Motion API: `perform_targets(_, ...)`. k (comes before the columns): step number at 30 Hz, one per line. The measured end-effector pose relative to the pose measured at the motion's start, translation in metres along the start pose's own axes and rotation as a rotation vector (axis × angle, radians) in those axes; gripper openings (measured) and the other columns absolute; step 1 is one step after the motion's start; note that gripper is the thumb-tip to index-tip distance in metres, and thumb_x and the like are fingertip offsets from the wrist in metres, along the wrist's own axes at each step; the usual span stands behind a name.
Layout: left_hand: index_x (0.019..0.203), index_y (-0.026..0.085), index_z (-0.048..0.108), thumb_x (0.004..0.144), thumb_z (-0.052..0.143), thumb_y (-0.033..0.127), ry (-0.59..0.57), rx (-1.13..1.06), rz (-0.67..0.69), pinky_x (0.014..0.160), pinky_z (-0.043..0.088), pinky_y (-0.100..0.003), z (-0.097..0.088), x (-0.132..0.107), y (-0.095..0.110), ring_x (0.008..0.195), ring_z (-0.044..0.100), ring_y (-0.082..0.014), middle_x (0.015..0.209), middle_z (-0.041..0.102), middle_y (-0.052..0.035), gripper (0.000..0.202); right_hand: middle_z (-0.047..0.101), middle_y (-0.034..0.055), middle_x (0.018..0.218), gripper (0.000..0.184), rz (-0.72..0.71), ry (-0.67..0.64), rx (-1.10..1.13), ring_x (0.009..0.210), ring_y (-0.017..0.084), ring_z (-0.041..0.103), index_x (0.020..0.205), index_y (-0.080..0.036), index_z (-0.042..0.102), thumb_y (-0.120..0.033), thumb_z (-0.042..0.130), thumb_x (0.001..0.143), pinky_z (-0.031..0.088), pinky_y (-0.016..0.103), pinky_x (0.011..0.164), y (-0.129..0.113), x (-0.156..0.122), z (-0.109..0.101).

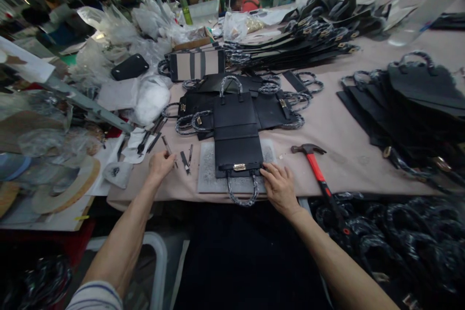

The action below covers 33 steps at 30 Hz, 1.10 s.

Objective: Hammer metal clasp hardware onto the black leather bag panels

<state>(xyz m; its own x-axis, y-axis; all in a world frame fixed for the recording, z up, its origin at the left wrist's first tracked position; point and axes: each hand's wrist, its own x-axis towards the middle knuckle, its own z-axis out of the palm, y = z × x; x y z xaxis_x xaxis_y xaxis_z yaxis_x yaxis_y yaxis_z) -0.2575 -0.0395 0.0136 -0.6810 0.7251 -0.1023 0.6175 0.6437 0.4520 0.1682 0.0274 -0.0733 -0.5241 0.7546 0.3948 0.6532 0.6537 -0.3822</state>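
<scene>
Head view: crumpled, clear plastic (109,24) heaps up at the far left, glossy and wrinkled. Next, the left hand (161,165) pinches a slim, straight rod (164,143) between its fingertips. A narrow dark blade-like tool (185,162) lies just beside it. In the middle, a smooth black bag piece (238,147) lies on a flat grey slab (207,169), its handles (244,202) sheathed in shiny film, a gold clasp (239,167) near its lower edge. The right hand (279,185) touches that edge's right corner, fingers bent; whether it grips, I cannot tell. Farther right lie a red-and-black-handled hammer (314,164) and stacked black pieces (417,92). Dull pinkish cloth (327,101) covers the table; behind, a green bottle (185,9) stands left of a person in red (250,2).
</scene>
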Motion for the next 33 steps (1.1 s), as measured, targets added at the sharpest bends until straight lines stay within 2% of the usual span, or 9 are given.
perform_targets(4,0.059,0.021,0.051,0.084,0.069,0.028,-0.015,0.165,-0.076,0.088,0.05,-0.049,-0.002,-0.012,-0.029,0.098,0.069,-0.0386,0.071,0.066,-0.0105,0.031,0.07,0.0071,0.129,0.024,0.008,-0.007,-0.024,0.118,0.027,0.06,0.113,-0.024,0.066,-0.019,0.05,0.097,0.025,0.054,0.115,-0.004,0.013,-0.011)
perform_targets(7,0.074,0.019,0.063,0.091,0.064,0.031,0.042,0.247,-0.035,0.087,0.051,-0.048,0.007,-0.026,-0.028,0.1,0.069,-0.0373,0.09,0.07,-0.0147,0.021,0.073,0.0077,0.117,0.019,-0.004,-0.005,-0.03,0.104,0.026,0.062,0.11,-0.023,0.067,-0.023,0.053,0.098,0.032,0.052,0.109,-0.008,0.029,-0.016)
perform_targets(10,0.093,0.018,0.069,0.096,0.059,0.028,0.119,0.234,0.159,0.086,0.051,-0.042,0.022,-0.043,-0.006,0.102,0.068,-0.0317,0.108,0.07,-0.0142,0.014,0.071,0.0092,0.115,0.021,-0.056,-0.064,0.002,0.102,0.027,0.061,0.115,-0.021,0.067,-0.026,0.056,0.097,0.042,0.045,0.095,-0.013,0.045,-0.014)
perform_targets(12,0.098,0.019,0.07,0.097,0.06,0.028,0.104,0.168,0.323,0.087,0.051,-0.037,0.034,-0.056,0.017,0.101,0.068,-0.0272,0.108,0.072,-0.0105,0.014,0.069,0.0097,0.114,0.022,-0.077,-0.133,0.005,0.101,0.028,0.061,0.115,-0.021,0.068,-0.027,0.058,0.097,0.045,0.043,0.088,-0.016,0.053,-0.009)
perform_targets(17,0.104,0.021,0.072,0.093,0.07,0.031,-0.055,0.022,0.672,0.09,0.05,-0.036,0.066,-0.083,0.078,0.102,0.067,-0.0235,0.107,0.072,-0.0064,0.015,0.065,0.0097,0.105,0.019,-0.082,-0.256,-0.008,0.095,0.027,0.057,0.112,-0.021,0.069,-0.028,0.06,0.097,0.048,0.042,0.084,-0.017,0.065,-0.001)
perform_targets(21,0.103,0.018,0.072,0.089,0.076,0.034,-0.182,0.098,0.773,0.088,0.05,-0.038,0.085,-0.088,0.108,0.104,0.063,-0.0256,0.108,0.069,-0.0076,0.021,0.063,0.0096,0.099,0.013,-0.136,-0.319,-0.1,0.09,0.026,0.053,0.105,-0.021,0.068,-0.025,0.06,0.096,0.046,0.04,0.08,-0.019,0.072,-0.005)
perform_targets(24,0.097,0.016,0.071,0.09,0.074,0.03,-0.225,0.227,0.804,0.083,0.05,-0.039,0.092,-0.086,0.118,0.104,0.061,-0.0276,0.105,0.067,-0.0094,0.015,0.062,0.0104,0.099,0.012,-0.186,-0.341,-0.145,0.089,0.026,0.051,0.101,-0.021,0.067,-0.021,0.056,0.098,0.044,0.039,0.077,-0.02,0.076,-0.007)
perform_targets(27,0.095,0.014,0.068,0.095,0.064,0.023,-0.239,0.324,0.915,0.082,0.05,-0.039,0.094,-0.084,0.12,0.1,0.06,-0.0281,0.101,0.065,-0.0118,0.01,0.062,0.01,0.096,0.02,-0.207,-0.341,-0.129,0.088,0.025,0.051,0.099,-0.02,0.066,-0.012,0.049,0.097,0.043,0.037,0.077,-0.017,0.076,-0.007)
perform_targets(33,0.097,0.011,0.065,0.09,0.047,0.001,-0.202,0.342,1.082,0.08,0.053,-0.039,0.093,-0.081,0.103,0.094,0.059,-0.0274,0.099,0.065,-0.0148,0.022,0.066,0.0078,0.104,0.033,-0.235,-0.299,0.058,0.09,0.022,0.052,0.116,-0.021,0.065,-0.005,0.044,0.095,0.046,0.034,0.082,0.0,0.071,-0.008)
